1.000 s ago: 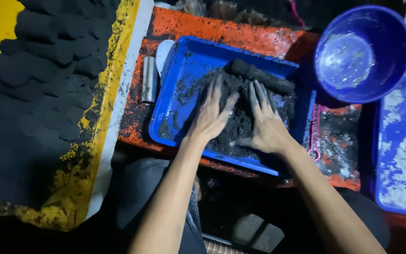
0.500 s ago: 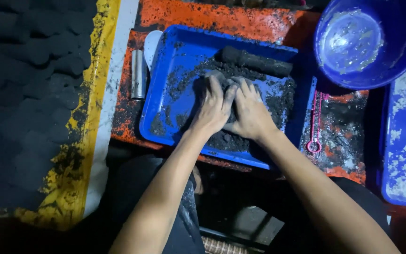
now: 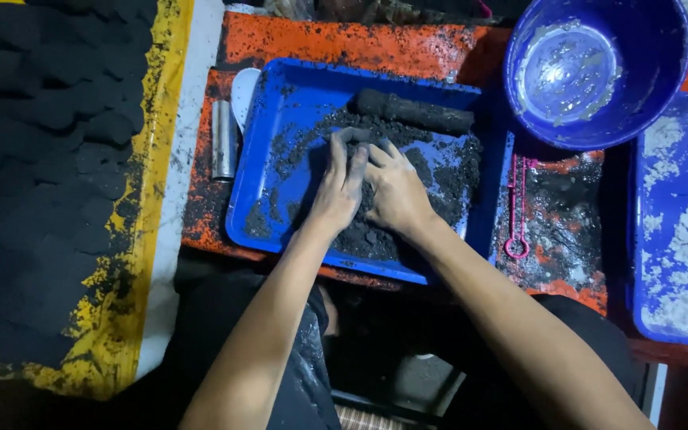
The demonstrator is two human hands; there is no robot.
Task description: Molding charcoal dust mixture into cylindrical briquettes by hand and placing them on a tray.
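Both hands, left (image 3: pixel 342 185) and right (image 3: pixel 396 191), cupped black paste (image 3: pixel 431 171) (fingers curled round it) in the tray (image 3: pixel 280 119).

Head-worn view, steeply down, close over blue tray (image 3: pixel 280 143)

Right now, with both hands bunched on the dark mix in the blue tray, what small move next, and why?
Probably press the left hand and right hand together to firm the clump: the dark mix lies loose in the blue tray, unlike the finished dark roll behind.
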